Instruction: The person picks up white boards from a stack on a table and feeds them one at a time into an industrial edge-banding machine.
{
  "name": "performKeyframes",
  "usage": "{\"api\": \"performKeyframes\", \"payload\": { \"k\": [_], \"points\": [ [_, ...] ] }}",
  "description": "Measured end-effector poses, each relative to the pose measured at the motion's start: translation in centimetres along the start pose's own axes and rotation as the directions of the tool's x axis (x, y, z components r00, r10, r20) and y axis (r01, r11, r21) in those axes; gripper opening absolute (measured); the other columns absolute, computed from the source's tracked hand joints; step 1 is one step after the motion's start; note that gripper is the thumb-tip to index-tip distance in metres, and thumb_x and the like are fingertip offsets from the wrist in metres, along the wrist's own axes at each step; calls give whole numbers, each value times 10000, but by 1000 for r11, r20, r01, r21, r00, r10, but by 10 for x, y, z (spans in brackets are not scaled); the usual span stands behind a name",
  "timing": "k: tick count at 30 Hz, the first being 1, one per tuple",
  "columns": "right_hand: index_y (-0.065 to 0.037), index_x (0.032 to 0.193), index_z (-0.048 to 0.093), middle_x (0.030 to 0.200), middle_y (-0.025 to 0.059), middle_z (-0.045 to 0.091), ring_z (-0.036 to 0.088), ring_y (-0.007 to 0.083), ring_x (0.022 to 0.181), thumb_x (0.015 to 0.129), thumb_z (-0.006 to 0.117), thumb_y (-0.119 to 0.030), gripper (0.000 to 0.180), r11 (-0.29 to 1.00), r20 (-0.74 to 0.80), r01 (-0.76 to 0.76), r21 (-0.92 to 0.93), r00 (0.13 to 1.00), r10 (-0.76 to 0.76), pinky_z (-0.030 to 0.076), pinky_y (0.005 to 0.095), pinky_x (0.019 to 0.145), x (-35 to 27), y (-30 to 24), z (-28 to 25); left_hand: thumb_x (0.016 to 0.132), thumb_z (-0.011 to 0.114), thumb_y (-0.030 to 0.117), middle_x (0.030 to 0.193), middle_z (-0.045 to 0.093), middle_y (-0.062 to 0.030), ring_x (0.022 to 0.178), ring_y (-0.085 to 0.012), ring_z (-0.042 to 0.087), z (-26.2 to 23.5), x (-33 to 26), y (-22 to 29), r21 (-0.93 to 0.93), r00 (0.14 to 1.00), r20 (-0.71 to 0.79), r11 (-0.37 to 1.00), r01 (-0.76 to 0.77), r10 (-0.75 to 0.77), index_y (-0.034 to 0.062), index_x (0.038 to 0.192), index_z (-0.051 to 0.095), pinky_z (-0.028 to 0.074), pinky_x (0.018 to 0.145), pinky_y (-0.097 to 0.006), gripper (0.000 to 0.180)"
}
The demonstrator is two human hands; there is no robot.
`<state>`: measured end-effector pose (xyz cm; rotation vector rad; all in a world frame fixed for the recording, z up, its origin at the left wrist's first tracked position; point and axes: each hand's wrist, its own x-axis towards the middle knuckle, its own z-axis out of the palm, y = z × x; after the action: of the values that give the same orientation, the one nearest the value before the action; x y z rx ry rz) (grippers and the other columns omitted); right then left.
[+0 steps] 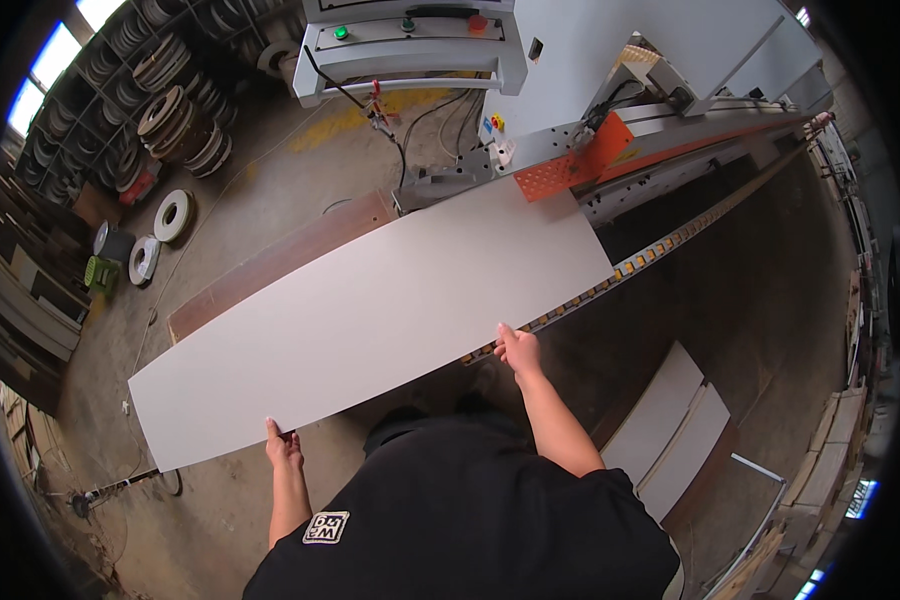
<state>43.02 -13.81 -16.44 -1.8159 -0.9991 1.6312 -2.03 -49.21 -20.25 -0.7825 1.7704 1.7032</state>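
A: Where is the panel?

B: The long white panel point(370, 310) lies flat in front of the person, held at waist height. Its far right end reaches the grey machine point(610, 60), near the orange guard point(580, 160).

A: And the hands?

B: The left hand point(282, 445) grips the panel's near edge toward its left end, a finger over the top. The right hand point(518, 350) is closed on the same edge further right, thumb on top.

A: What runs beside it?

B: A conveyor track point(660, 245) with yellow pads stretches away to the right, just under the panel's right end. A brown board point(280, 260) shows behind the panel's far edge.

A: Anything else around?

B: Rolls of edge tape point(170, 110) fill a rack at upper left, and a few rolls point(173, 215) lie on the concrete floor point(270, 170). Two more white panels point(670, 430) lie stacked low at the person's right.
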Motion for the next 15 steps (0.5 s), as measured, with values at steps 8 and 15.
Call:
{"api": "performKeyframes", "payload": {
  "k": [8, 15],
  "points": [
    [2, 696, 642, 585, 54, 624, 509, 94, 458, 956, 673, -372, 456, 999, 6, -35, 37, 999, 35, 400, 249, 461, 11, -4, -12, 874, 754, 501, 929, 686, 16, 743, -126, 636, 8, -6, -6, -5, 1000, -22, 1000, 15, -15, 130, 1087, 654, 479, 517, -215, 439],
    [-7, 690, 643, 572, 35, 599, 486, 80, 463, 949, 683, -365, 444, 1000, -88, -7, 19, 996, 9, 372, 234, 455, 33, -23, -50, 892, 721, 520, 943, 696, 37, 715, -96, 635, 42, -30, -31, 14, 994, 26, 994, 106, -106, 159, 1083, 657, 450, 482, -193, 413]
  ]
}}
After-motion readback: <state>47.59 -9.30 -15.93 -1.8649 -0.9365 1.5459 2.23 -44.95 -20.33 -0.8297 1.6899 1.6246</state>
